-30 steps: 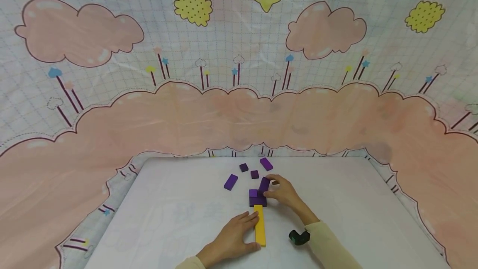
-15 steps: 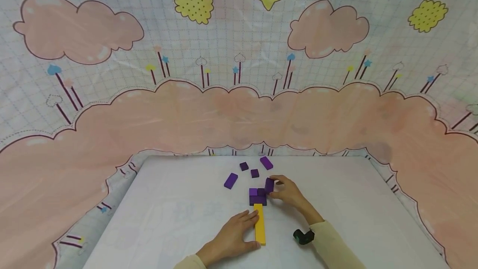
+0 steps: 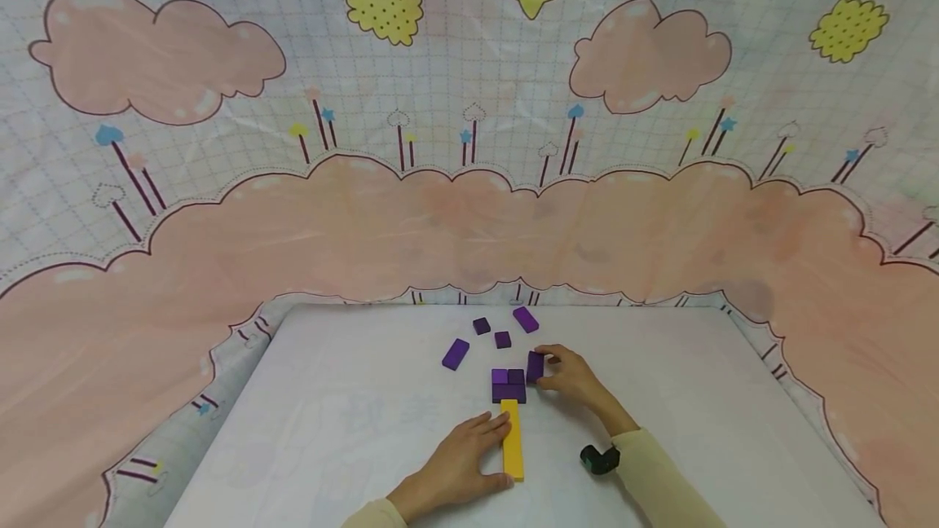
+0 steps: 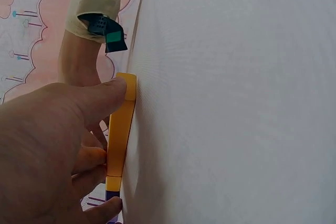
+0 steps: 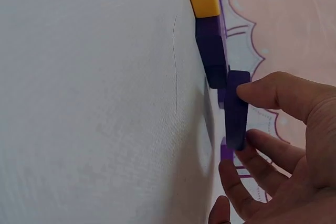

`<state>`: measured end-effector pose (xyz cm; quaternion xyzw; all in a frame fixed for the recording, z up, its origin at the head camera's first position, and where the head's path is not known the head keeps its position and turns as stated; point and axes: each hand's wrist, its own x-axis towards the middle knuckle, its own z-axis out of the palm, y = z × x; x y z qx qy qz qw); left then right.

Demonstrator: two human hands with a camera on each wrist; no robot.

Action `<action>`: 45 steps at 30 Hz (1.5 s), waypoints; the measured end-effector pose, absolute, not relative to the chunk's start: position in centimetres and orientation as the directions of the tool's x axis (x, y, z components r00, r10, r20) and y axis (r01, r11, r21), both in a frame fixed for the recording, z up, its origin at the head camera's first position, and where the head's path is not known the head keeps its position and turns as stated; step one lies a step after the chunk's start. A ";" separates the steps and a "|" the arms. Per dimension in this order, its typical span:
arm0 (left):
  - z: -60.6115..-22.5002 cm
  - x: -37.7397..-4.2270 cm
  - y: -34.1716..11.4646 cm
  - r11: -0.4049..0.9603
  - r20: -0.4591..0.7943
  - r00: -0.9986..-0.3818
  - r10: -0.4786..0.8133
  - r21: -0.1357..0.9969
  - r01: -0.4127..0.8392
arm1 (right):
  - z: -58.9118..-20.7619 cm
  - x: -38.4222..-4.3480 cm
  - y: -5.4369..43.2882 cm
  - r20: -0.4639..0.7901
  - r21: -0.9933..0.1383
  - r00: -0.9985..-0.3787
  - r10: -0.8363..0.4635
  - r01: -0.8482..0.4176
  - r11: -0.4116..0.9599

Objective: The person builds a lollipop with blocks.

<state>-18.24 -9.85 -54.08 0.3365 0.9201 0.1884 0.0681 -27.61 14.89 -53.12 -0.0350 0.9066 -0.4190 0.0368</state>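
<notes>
A long yellow block (image 3: 511, 440) points away from the person on the white table, with my left hand (image 3: 456, 463) resting along its left side. The thumb touches its near end and the other fingers lie toward its far end. Directly beyond it sits a compact cluster of purple blocks (image 3: 509, 392): two small squares behind a wider bar. To the right of this cluster my right hand (image 3: 568, 375) pinches a dark purple rectangular block (image 3: 535, 367) between thumb and fingers. In the right wrist view this purple block (image 5: 237, 109) is tilted off the table.
Farther back lie two purple rectangular blocks (image 3: 456, 354) (image 3: 525, 319) and two small dark purple cubes (image 3: 481, 326) (image 3: 502, 340). A dark wrist camera (image 3: 599, 459) is strapped to the right sleeve. A patterned cloth (image 3: 469, 226) hangs behind the table.
My right hand has drawn the purple block rightward from over the cluster, uncovering the small dark purple square there. The left hand stays on the yellow block.
</notes>
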 end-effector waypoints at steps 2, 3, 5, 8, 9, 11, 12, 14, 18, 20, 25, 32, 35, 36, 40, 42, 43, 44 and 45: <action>-54.1 -18.2 -9.8 0.702 0.001 -0.765 0.644 0.396 0.592 | -53.2 -27.7 15.0 -0.040 -0.758 -0.995 -0.095 -0.032 0.652; -54.1 -18.2 -9.8 0.703 0.001 -0.764 0.645 0.393 0.593 | -53.2 -27.7 15.0 -0.042 -0.758 -0.994 -0.099 -0.033 0.651; -54.1 -18.2 -9.8 0.704 -0.005 -0.766 0.643 0.400 0.587 | -53.3 -27.8 15.1 -0.043 -0.753 -0.994 -0.102 -0.034 0.657; -54.1 -18.1 -9.7 0.706 -0.014 -0.769 0.639 0.407 0.579 | -53.5 -27.9 15.2 -0.039 -0.741 -0.994 -0.107 -0.043 0.670; -54.1 -18.1 -9.7 0.707 -0.014 -0.770 0.638 0.407 0.578 | -53.5 -27.9 15.2 -0.040 -0.740 -0.993 -0.108 -0.043 0.671; -54.0 -18.0 -9.6 0.709 -0.019 -0.774 0.633 0.415 0.570 | -53.7 -28.0 15.3 -0.039 -0.732 -0.993 -0.109 -0.046 0.679; -54.0 -18.0 -9.6 0.710 -0.019 -0.774 0.632 0.414 0.569 | -53.8 -28.0 15.3 -0.039 -0.730 -0.993 -0.110 -0.047 0.682; -54.0 -18.0 -9.6 0.712 -0.018 -0.776 0.631 0.411 0.570 | -53.9 -28.0 15.4 -0.033 -0.725 -0.993 -0.114 -0.055 0.687; -54.0 -18.0 -9.6 0.714 -0.017 -0.774 0.633 0.398 0.576 | -53.9 -28.0 15.6 -0.026 -0.718 -0.994 -0.105 -0.055 0.694; -54.1 -18.0 -9.6 0.715 -0.016 -0.772 0.635 0.390 0.580 | -53.9 -27.9 15.7 -0.033 -0.715 -0.995 -0.093 -0.042 0.698; -54.1 -18.0 -9.6 0.718 -0.020 -0.775 0.632 0.392 0.576 | -54.0 -27.8 15.6 -0.050 -0.709 -0.995 -0.081 -0.021 0.705; -54.0 -17.9 -9.6 0.718 -0.015 -0.775 0.632 0.389 0.577 | -54.3 -27.8 15.5 -0.062 -0.709 -0.994 -0.086 -0.017 0.705; -53.9 -17.9 -9.6 0.717 -0.017 -0.775 0.632 0.393 0.576 | -54.3 -27.9 15.4 -0.060 -0.708 -0.994 -0.089 -0.021 0.706; -53.9 -17.9 -9.5 0.716 -0.017 -0.774 0.633 0.391 0.577 | -54.3 -27.9 15.4 -0.061 -0.711 -0.994 -0.090 -0.020 0.703; -53.9 -17.9 -9.6 0.716 -0.015 -0.774 0.633 0.393 0.578 | -54.0 -27.9 15.3 -0.052 -0.719 -0.993 -0.101 -0.033 0.695; -53.8 -17.9 -9.6 0.715 -0.013 -0.776 0.631 0.399 0.574 | -53.9 -27.8 15.1 -0.047 -0.725 -0.993 -0.110 -0.042 0.687; -53.8 -17.9 -9.6 0.715 -0.012 -0.777 0.630 0.401 0.573 | -53.9 -27.7 15.1 -0.048 -0.729 -0.992 -0.113 -0.043 0.683; -53.8 -17.9 -9.6 0.714 -0.008 -0.776 0.631 0.396 0.577 | -53.9 -27.7 15.0 -0.049 -0.730 -0.992 -0.113 -0.042 0.682; -53.8 -17.8 -9.5 0.714 -0.009 -0.777 0.630 0.399 0.575 | -53.9 -27.7 15.0 -0.048 -0.730 -0.992 -0.115 -0.044 0.682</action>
